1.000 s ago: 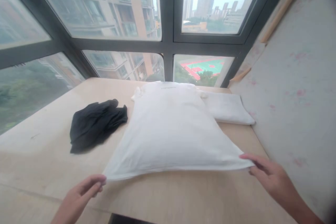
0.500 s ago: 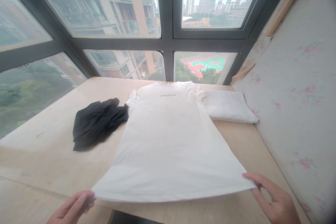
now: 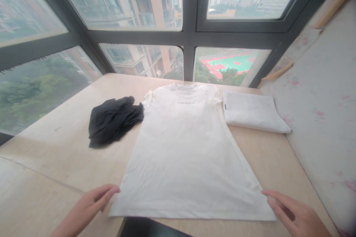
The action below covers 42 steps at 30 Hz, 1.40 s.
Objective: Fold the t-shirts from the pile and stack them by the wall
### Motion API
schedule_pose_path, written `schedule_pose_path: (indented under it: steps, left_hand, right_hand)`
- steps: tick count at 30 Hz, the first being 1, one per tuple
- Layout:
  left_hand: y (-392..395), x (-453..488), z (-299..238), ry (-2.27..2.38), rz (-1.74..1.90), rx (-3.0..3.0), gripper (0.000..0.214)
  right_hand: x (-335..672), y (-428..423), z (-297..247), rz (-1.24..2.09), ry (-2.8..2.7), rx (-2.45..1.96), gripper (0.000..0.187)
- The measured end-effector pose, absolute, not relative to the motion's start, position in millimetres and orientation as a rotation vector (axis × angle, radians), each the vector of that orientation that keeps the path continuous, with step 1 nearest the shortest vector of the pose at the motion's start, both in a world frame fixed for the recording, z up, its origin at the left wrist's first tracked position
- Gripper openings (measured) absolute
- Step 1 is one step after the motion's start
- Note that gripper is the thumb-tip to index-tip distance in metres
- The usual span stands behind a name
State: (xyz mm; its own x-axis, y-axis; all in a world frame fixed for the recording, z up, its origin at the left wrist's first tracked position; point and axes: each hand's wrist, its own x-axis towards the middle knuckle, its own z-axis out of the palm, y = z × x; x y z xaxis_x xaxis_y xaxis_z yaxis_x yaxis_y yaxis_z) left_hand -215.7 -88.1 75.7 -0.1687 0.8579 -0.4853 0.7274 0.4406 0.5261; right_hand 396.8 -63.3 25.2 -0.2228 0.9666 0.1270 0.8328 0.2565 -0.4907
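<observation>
A white T-shirt [image 3: 186, 148] lies spread flat on the wooden surface, its collar toward the window and its hem toward me. Small dark lettering crosses its chest. At the shirt's left side edge, just above the hem corner, my left hand [image 3: 93, 205] is closed, thumb and forefinger pinching the fabric edge. My right hand [image 3: 297, 211] pinches the opposite side edge near the right hem corner. Both sleeves look bunched at the shoulders.
Left of the shirt lies a crumpled black garment [image 3: 115, 122], close to its sleeve. A folded white cloth [image 3: 253, 113] rests at the right, near the flowered wall [image 3: 330, 118]. Windows border the back of the wooden surface [image 3: 61, 163]. A dark gap [image 3: 150, 228] shows below the hem.
The hem has come down from slightly raised and stretched to flat on the surface. My hands have shifted from the hem corners up to the side edges. The view has shifted slightly.
</observation>
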Motion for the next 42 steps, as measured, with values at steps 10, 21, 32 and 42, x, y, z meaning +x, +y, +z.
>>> schedule_pose_path:
  steps: [10,21,32,42]
  left_hand:
    - [69.9,-198.9,48.7,2.420,0.275,2.136,0.057]
    - [130.1,-253.0,45.7,2.426,0.108,2.107,0.059]
    - [75.4,-211.8,31.4,2.368,0.224,2.334,0.061]
    - [-70.1,-171.4,-6.2,2.198,0.158,2.356,0.061]
  right_hand:
    - [284.1,1.2,17.5,0.141,-2.420,-1.311,0.043]
    - [223.7,4.5,-6.3,0.162,-2.591,-1.378,0.065]
    - [224.7,-5.8,9.2,0.152,-2.510,-1.405,0.060]
    - [306.7,-58.1,-17.5,0.044,-2.449,-1.572,0.061]
